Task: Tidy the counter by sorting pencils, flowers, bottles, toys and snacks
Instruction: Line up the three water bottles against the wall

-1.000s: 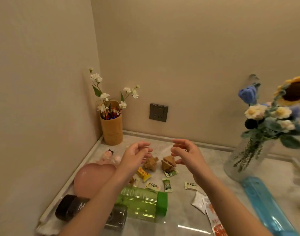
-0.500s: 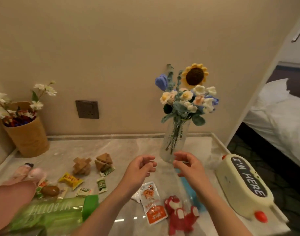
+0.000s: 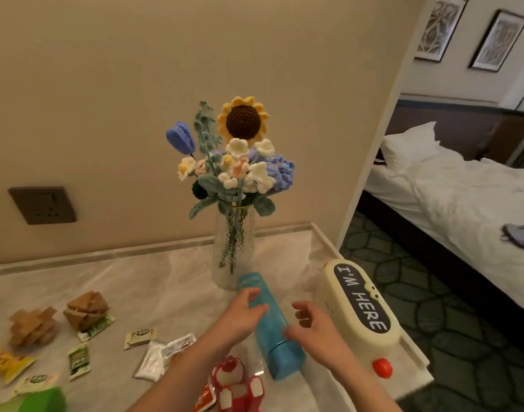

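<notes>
Here we list one blue bottle (image 3: pixel 272 328), lying flat on the desk (image 3: pixel 165 286), long axis running from the vase (image 3: pixel 232 248) toward us. Left hand (image 3: pixel 242 313) and right hand (image 3: pixel 317 331) flank it, both open, gripping nothing; left nearer.

The marble counter (image 3: pixel 171 281) is carrying a glass vase (image 3: pixel 232 248), a blue bottle (image 3: pixel 272 331) lying flat, wooden puzzles (image 3: pixel 35 325), snack packets (image 3: pixel 79 358) and a red toy (image 3: pixel 234 382).

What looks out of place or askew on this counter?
The blue bottle lies on its side in front of the vase, not upright. Snack packets lie scattered on the counter at the left.
</notes>
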Demonstrator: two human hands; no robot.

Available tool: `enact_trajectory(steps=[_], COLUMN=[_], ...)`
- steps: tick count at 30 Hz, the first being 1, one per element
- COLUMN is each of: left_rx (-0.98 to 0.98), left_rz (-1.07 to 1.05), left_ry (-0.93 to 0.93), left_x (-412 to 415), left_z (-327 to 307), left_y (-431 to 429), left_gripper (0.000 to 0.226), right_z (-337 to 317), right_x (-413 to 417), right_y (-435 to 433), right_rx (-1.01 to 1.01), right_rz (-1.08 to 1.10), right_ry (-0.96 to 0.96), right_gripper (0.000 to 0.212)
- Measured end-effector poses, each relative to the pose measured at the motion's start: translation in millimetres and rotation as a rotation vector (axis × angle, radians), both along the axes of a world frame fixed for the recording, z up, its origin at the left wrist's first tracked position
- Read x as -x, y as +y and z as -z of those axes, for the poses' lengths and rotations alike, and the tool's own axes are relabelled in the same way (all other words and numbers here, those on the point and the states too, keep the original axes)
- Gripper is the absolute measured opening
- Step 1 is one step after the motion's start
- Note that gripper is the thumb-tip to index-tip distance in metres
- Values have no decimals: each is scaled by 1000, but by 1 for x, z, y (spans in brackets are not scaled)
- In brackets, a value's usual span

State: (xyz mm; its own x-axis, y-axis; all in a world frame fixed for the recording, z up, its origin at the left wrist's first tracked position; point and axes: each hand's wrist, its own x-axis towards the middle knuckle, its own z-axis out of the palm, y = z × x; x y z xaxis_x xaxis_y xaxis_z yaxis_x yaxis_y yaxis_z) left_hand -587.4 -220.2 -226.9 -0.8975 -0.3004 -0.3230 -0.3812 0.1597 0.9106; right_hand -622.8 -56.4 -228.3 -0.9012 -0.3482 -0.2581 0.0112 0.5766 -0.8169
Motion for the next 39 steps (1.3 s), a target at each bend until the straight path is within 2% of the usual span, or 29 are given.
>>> enact_trajectory(steps=[3,6,10,13,15,18,20,23,25,29,33,37,39], left_rx=[96,254,458,696,781,771,761,719,714,773,810,725,616], left_rz=[19,90,266,349,381,368,325,225,146,14,-85,-202,-293], left_ry=[0,-22,-14,38,91,213,314,410,412,337,282,252,249], left_x=[5,7,4,4,3,1,0,-6,-12,-27,-50,-81,-99], left_z=[7,15,22,23,24,20,15,8,5,-1,-2,-3,-4], left_y=[-3,-4,-6,-10,-12,-16,-21,-33,-45,-76,-108,-149,-171], left_gripper=[44,45,59,71,81,84,78,70,68,71,80,85,86], right_z=[18,26,22,7,-9,-30,-41,-55,-62,-64,-60,-59,-61], right_x=[-1,-1,4,15,21,28,31,31,29,20,2,-19,-29], right_y=[-4,-10,-10,-6,-6,-9,-14,-27,-37,-65,-102,-151,-178], right_rx=[-91,-105,-162,-222,-255,-225,-185,-113,-43,153,239,309,349], right_rz=[-113,-167,-171,-212,-219,-218,-232,-243,-211,-156,-201,-312,-379], right_ry=[-83,-80,-36,-31,-8,18,18,42,65,55,117,182,170], right_gripper=[77,86,88,81,72,35,33,42,42,25,42,59,65])
